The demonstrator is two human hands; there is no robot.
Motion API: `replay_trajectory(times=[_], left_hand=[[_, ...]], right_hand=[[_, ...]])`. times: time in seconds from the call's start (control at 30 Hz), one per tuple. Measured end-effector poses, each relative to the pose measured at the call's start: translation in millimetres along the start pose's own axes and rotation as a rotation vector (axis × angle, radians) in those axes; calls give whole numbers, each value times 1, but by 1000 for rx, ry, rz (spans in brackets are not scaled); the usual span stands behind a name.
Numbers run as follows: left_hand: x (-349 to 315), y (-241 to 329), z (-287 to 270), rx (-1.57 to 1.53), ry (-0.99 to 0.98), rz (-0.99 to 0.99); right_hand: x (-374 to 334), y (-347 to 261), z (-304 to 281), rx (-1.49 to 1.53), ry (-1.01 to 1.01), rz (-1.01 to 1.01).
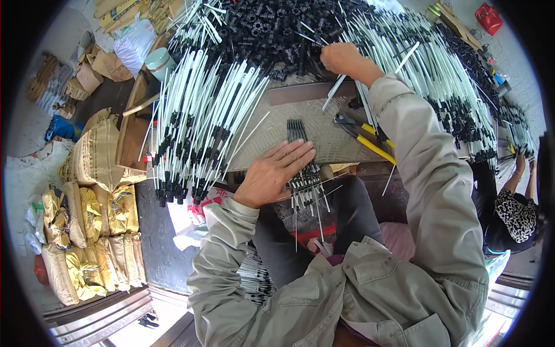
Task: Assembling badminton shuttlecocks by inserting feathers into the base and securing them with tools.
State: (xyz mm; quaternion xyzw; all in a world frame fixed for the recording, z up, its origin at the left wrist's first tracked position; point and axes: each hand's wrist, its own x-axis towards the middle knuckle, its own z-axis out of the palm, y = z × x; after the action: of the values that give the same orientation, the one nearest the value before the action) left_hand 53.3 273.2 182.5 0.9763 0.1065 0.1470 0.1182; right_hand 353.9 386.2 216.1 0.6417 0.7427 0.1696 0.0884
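My left hand [277, 172] lies flat, fingers stretched, across a small row of black and white rods [305, 184] at the table's near edge. Their dark upper ends stick out past my fingertips, and the lower ends overhang the edge above my lap. My right hand [347, 60] is closed at the near edge of a large heap of black plastic fittings [272, 29]; whatever its fingers hold is hidden. Below that hand, pliers with yellow handles [370, 144] lie on the worn tabletop [341, 139].
Thick bundles of white rods with black fittings lie at left [214, 110] and right [428, 81]. A pale green cup [159, 61] stands behind the left bundle. Filled sacks [92, 231] are stacked on the left. Another person [514, 214] sits at far right, hands raised to more rods.
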Motion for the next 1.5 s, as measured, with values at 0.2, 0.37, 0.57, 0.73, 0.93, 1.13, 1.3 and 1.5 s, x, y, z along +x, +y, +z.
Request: replay_trajectory(times=[0.2,0.37,0.57,0.73,0.93,1.13,1.3,1.5], left_hand=[[-1,1,-2,-6,-19,0],[3,1,-2,-1,-25,7],[2,3,-2,1,-4,-4],[7,3,0,-35,5,-2],[3,-2,1,16,-51,33],[7,4,-2,-22,-51,-4],[7,1,-1,-20,-62,25],[8,5,-3,-82,-24,-30]], right_hand=[[-4,9,3,335,91,-35],[-12,-5,-30,802,454,17],[-71,-69,-60,1688,313,22],[-104,-101,-16,1742,29,192],[-123,-88,-27,892,283,-118],[-133,-90,-22,504,231,-37],[-134,-92,-17,444,274,-42],[-132,-94,-20,388,246,-23]])
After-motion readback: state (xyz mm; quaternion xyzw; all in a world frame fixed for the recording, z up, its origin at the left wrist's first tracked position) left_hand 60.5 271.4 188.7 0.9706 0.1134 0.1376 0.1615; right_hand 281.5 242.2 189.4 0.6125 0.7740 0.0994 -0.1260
